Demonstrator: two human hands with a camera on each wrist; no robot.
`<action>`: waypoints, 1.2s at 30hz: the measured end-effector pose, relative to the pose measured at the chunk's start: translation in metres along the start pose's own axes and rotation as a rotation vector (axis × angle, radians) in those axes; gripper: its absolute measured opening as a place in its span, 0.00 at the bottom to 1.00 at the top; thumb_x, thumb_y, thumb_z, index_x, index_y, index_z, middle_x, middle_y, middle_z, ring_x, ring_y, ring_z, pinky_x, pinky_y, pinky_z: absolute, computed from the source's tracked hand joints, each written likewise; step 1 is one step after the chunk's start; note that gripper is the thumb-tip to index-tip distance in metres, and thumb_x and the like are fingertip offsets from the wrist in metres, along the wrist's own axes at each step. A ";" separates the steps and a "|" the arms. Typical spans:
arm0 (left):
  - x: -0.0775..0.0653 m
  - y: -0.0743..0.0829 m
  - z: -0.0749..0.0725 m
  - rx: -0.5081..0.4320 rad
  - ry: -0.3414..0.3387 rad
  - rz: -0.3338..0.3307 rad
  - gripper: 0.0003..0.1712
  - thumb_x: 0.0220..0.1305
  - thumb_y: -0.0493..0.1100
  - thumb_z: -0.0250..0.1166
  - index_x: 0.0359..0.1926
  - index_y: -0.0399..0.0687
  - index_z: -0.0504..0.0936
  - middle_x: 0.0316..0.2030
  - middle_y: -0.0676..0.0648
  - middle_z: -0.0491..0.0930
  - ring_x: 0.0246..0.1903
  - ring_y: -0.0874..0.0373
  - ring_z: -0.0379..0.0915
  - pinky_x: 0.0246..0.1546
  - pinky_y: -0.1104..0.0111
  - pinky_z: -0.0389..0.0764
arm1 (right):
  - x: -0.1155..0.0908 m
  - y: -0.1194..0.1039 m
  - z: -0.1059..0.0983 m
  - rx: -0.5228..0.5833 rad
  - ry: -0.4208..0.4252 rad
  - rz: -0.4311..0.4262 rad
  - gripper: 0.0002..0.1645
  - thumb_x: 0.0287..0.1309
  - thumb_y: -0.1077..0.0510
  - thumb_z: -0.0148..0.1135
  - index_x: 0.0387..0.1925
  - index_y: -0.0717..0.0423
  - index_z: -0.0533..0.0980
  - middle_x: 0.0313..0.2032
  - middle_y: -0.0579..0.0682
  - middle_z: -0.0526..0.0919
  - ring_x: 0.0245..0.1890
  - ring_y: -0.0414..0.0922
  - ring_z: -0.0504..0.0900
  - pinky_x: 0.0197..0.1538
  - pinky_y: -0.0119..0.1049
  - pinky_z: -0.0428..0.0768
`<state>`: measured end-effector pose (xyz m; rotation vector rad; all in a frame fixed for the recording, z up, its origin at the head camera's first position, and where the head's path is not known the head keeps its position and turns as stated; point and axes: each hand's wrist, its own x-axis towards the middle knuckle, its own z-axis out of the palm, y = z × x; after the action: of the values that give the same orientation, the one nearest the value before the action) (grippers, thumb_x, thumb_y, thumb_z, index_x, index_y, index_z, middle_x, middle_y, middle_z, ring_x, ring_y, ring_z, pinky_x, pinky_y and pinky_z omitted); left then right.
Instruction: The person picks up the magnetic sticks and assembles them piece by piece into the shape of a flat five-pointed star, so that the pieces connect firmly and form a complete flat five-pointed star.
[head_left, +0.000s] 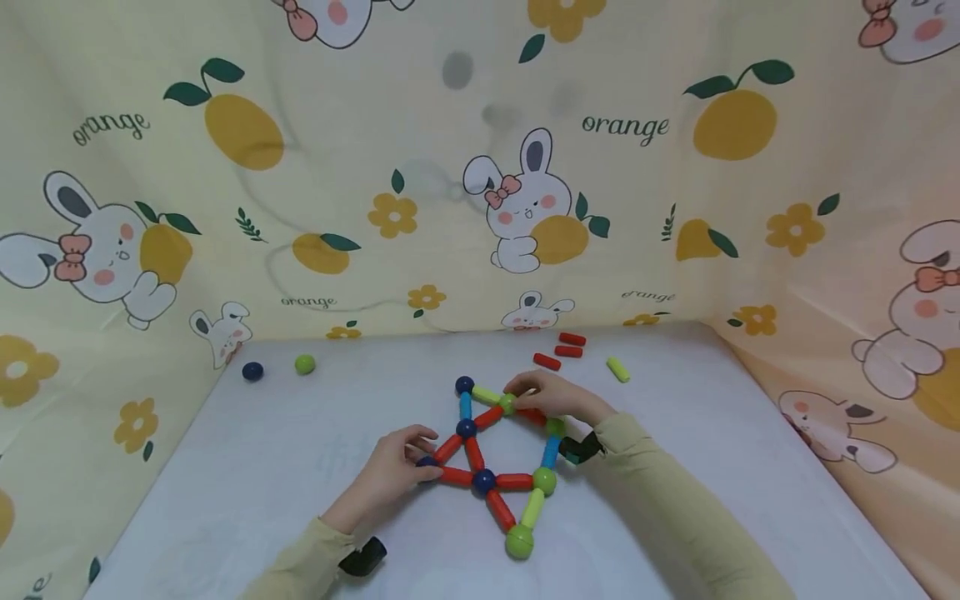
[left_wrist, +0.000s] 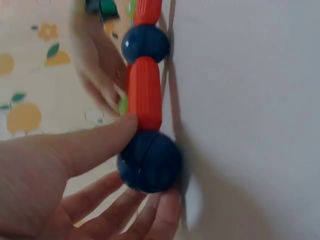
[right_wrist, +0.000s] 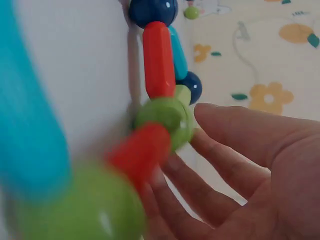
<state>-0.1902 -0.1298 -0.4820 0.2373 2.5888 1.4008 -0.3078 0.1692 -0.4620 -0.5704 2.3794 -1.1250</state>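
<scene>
A flat frame of magnetic rods and balls lies on the white table. Its left corner is a dark blue ball [left_wrist: 150,162], pinched by my left hand [head_left: 393,467] with the thumb on one side and fingers on the other. At the far side my right hand [head_left: 551,393] holds a green ball [right_wrist: 167,120] between thumb and fingers. A red rod [head_left: 532,415] runs partly under that hand to another green ball [head_left: 555,427]. Red rods meet at a dark blue ball [head_left: 483,481] in the middle; a larger green ball [head_left: 519,542] forms the near corner.
Three loose red rods [head_left: 568,352] and a yellow-green rod [head_left: 618,369] lie at the back right. A dark blue ball [head_left: 252,372] and a green ball [head_left: 304,364] sit at the back left. Printed cloth [head_left: 420,100] hangs behind and beside the table.
</scene>
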 end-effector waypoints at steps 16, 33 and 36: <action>0.054 -0.036 -0.049 -0.016 0.281 -0.144 0.19 0.57 0.38 0.70 0.50 0.40 0.79 0.46 0.40 0.78 0.44 0.47 0.76 0.49 0.56 0.77 | 0.017 0.042 -0.043 -0.083 0.384 0.034 0.20 0.55 0.67 0.65 0.51 0.63 0.75 0.48 0.59 0.79 0.49 0.55 0.75 0.53 0.47 0.76; 0.066 -0.036 -0.053 -0.050 0.269 -0.166 0.18 0.58 0.40 0.70 0.50 0.41 0.80 0.47 0.40 0.79 0.45 0.47 0.76 0.49 0.57 0.78 | 0.008 0.044 -0.023 -0.094 0.319 0.003 0.18 0.57 0.69 0.62 0.49 0.56 0.77 0.46 0.51 0.79 0.45 0.51 0.76 0.50 0.43 0.78; 0.067 -0.037 -0.055 -0.040 0.273 -0.161 0.18 0.59 0.39 0.69 0.50 0.40 0.80 0.47 0.40 0.78 0.45 0.47 0.76 0.49 0.57 0.78 | 0.003 0.033 -0.015 -0.105 0.233 -0.038 0.18 0.57 0.67 0.63 0.50 0.54 0.78 0.45 0.48 0.80 0.44 0.48 0.76 0.49 0.41 0.78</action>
<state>-0.2705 -0.1792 -0.4891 -0.1774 2.7139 1.5165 -0.3246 0.1961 -0.4803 -0.5473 2.6499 -1.1428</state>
